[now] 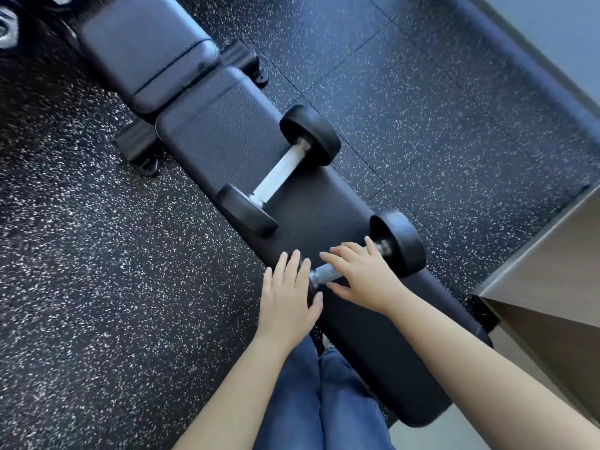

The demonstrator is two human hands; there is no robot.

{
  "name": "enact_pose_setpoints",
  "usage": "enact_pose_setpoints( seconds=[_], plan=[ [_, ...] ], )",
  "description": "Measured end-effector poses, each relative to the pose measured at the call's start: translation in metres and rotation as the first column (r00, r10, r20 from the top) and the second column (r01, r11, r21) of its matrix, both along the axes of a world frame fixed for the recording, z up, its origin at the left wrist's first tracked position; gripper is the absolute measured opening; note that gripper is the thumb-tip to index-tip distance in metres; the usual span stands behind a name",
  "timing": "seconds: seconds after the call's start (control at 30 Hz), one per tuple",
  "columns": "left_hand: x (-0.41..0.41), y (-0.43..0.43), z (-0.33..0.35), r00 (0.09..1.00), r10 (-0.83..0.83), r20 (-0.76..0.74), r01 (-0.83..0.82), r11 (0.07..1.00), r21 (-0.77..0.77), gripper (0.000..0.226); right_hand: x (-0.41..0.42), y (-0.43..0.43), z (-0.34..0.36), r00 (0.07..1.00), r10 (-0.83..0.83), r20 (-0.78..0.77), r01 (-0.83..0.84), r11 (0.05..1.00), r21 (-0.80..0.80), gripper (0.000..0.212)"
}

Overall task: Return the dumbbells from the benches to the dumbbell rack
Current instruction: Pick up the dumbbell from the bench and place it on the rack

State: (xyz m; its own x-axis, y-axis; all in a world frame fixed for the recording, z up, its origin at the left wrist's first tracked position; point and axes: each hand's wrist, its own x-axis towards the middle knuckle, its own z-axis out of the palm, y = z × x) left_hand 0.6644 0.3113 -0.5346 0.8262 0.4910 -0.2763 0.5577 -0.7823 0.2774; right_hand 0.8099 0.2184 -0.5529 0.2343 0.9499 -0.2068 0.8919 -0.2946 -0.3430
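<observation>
Two black dumbbells with silver knurled handles lie across a black padded bench (224, 131). The far dumbbell (279, 172) rests untouched near the middle of the pad. The near dumbbell (397, 243) lies closer to me. My right hand (360, 279) hovers flat over its handle with fingers spread, not closed around it. My left hand (289, 298) is spread over the dumbbell's near head, which is hidden beneath it. The dumbbell rack is not in view.
Speckled black rubber flooring (97, 287) surrounds the bench. A wooden box or platform (552, 280) stands close on the right. A second bench pad (143, 50) continues toward the top left. My legs in blue jeans (321, 401) stand at the bench's near side.
</observation>
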Motion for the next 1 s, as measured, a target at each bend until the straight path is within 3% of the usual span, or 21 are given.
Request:
enact_pose_setpoints(
  seconds=[0.13,0.27,0.6,0.77,1.0],
  plan=[
    [0.003,-0.004,-0.012,0.999,0.016,0.049,-0.015,1.0,-0.022,0.059,0.006,-0.007,-0.023,0.996,0.034,-0.085,-0.044,0.992,-0.119,0.05],
    [0.004,-0.006,-0.016,0.996,0.022,0.082,-0.019,0.999,-0.031,0.056,0.012,-0.004,-0.034,0.997,0.048,-0.064,-0.055,0.992,-0.118,0.04],
    [0.007,-0.011,-0.019,0.989,0.099,0.114,-0.093,0.994,-0.06,0.049,0.017,0.028,-0.038,0.981,0.148,-0.129,-0.182,0.93,-0.32,0.035],
    [0.007,-0.01,-0.005,0.994,0.07,0.087,-0.064,0.995,-0.072,0.044,0.016,0.037,-0.024,0.964,0.093,-0.249,-0.203,0.863,-0.463,0.029],
    [0.007,0.003,0.04,0.986,-0.013,0.166,0.035,0.99,-0.133,0.034,0.007,0.02,0.021,0.927,-0.041,-0.372,-0.155,0.864,-0.48,0.032]
  ],
)
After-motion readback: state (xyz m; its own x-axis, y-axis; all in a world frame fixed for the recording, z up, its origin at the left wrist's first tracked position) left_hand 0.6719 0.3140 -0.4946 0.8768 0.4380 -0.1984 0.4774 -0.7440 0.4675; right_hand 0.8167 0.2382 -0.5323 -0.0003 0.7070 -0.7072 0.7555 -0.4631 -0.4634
